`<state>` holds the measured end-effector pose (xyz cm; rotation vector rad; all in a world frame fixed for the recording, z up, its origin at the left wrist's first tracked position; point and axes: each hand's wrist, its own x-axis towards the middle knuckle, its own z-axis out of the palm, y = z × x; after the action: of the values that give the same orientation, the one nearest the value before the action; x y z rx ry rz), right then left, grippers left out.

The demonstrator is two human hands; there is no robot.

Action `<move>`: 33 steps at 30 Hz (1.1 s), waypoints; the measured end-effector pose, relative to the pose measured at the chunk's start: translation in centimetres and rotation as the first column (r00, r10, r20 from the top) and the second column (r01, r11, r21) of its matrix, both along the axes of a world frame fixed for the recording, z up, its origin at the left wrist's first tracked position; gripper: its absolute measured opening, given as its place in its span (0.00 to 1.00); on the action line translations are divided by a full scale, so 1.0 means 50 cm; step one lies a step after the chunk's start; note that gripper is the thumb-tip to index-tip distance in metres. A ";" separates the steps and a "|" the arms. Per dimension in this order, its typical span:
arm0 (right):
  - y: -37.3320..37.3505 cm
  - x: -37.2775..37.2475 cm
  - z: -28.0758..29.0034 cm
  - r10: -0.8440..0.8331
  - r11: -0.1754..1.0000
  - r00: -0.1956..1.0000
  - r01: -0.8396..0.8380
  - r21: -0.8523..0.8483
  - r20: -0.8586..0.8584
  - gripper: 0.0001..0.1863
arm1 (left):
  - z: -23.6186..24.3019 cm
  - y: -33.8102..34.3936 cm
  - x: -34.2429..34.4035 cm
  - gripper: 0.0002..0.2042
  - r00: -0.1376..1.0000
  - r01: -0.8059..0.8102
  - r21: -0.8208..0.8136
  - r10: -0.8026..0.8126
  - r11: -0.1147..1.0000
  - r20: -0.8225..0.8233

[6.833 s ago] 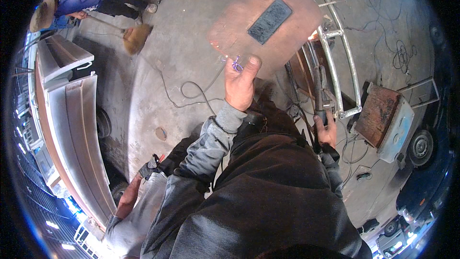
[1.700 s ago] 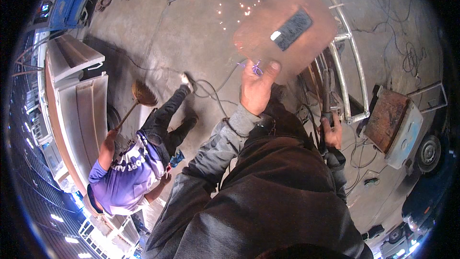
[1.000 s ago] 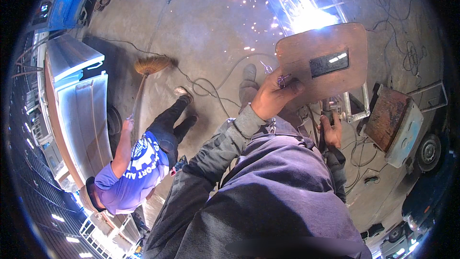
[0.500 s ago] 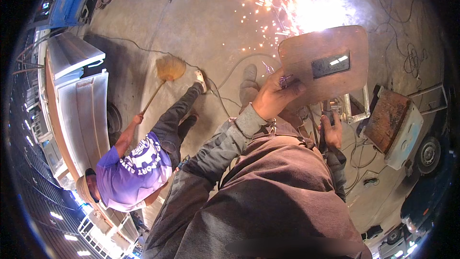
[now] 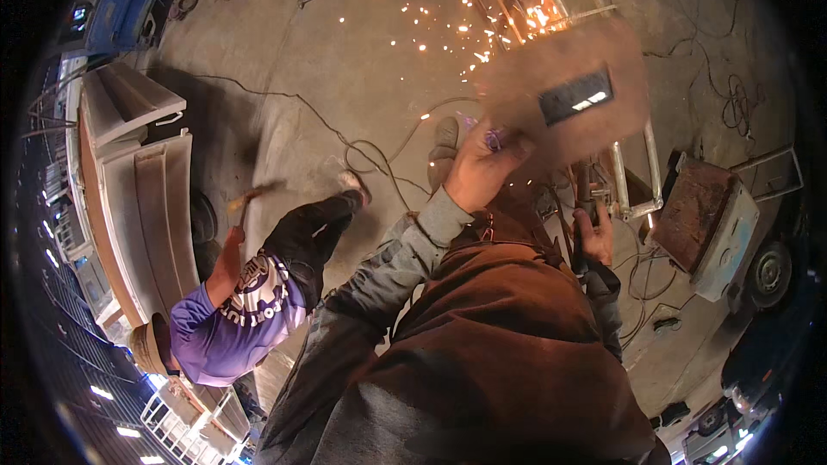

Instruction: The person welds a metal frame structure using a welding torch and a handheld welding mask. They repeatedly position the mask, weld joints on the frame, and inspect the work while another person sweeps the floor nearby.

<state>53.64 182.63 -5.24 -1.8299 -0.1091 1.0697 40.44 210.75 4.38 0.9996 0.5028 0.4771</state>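
Observation:
My left hand [image 5: 482, 168] is closed on a brown, flat hand-held welding shield [image 5: 620, 52] with a dark rectangular window [image 5: 575, 96]. The shield is tilted and slightly blurred, and hides part of the metal tube frame [image 5: 620, 181] behind it. Past its far edge, orange sparks [image 5: 543, 15] glow among the tubes and scatter to the left. Lower right, my right hand [image 5: 597, 239] is wrapped round the dark handle of a welding tool [image 5: 583, 192]. That tool's tip is hidden behind the shield.
At left a person in a purple shirt [image 5: 228, 327] bends over, gripping a broom handle [image 5: 239, 200]. Cables [image 5: 310, 108] trail across the concrete floor. On the right stand a rusty-topped box [image 5: 698, 211] and a wheel [image 5: 769, 273]. Pale vehicle panels [image 5: 146, 198] line the left side.
The blinding arc has died down to small glowing sparks, and the scene has darkened. My left hand has shifted the shield left and tilted it. The person's broom has swung.

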 end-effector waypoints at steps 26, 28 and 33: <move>0.040 -0.012 0.013 -0.014 0.992 0.998 0.022 -0.127 0.065 0.23 | 0.013 0.010 -0.013 0.22 0.993 0.112 0.021 -0.111 0.993 -0.027; 0.042 -0.011 0.018 0.005 0.991 0.997 0.005 -0.137 0.072 0.23 | 0.018 0.009 -0.010 0.23 0.992 0.124 0.023 -0.123 0.992 -0.039; 0.030 -0.009 0.004 -0.014 0.991 0.999 0.019 -0.134 0.037 0.24 | 0.027 0.014 -0.007 0.24 0.987 0.146 0.002 -0.146 0.989 -0.065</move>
<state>53.17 184.15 -5.04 -1.9682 -0.0440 1.0545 40.07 211.44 5.75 1.0530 0.4817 0.3169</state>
